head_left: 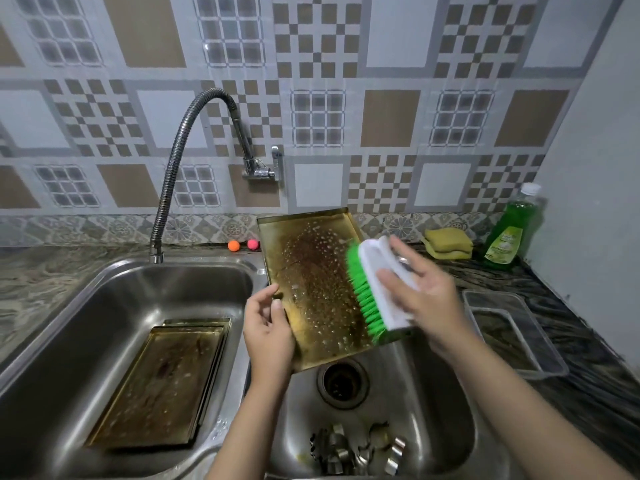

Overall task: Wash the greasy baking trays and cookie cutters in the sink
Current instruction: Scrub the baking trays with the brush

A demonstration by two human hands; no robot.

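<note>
Over sink [433, 393], hands scrub tray [311, 289] with brush [377, 289].

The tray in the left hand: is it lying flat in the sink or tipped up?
Tipped up. The tray stands tilted over the right basin, the left hand gripping its edge.

- A green dish soap bottle [512, 230] with a white cap stands in the far right corner of the table [52, 271].
- Two yellow sponges [449, 243] lie stacked just left of it.
- A clear plastic container [512, 330] sits nearer, right of the sink.
- An orange ball [233, 245] and a pink ball [253, 244] rest beside the patterned tile wall [346, 98].
</note>
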